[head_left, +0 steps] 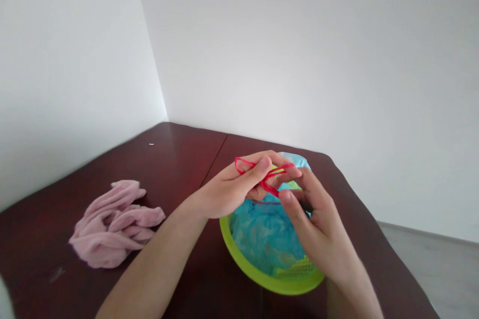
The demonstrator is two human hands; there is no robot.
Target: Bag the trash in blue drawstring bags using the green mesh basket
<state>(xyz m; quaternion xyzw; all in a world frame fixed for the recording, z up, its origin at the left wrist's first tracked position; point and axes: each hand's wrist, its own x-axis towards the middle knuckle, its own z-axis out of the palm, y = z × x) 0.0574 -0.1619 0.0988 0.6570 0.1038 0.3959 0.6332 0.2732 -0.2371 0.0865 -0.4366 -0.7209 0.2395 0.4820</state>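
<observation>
A thin red string (270,189) is looped about the thumb and fingers of my left hand (235,184), which holds it over a basket. My right hand (318,217) reaches in from the right, with its thumb and fingertips closed on the lower part of the same string. Below both hands stands a yellow-green plastic basket (239,255) with a mesh wall. Crumpled blue, thin plastic (262,234) lines its inside, and a light blue piece shows past its far side. My hands and wrists hide part of the basket.
A crumpled pink cloth (108,232) lies on the dark red-brown table (179,152), left of my left forearm. Farther back is a tiny white scrap (151,144). White walls border the table at the left and back; its right edge drops to a grey floor (422,254).
</observation>
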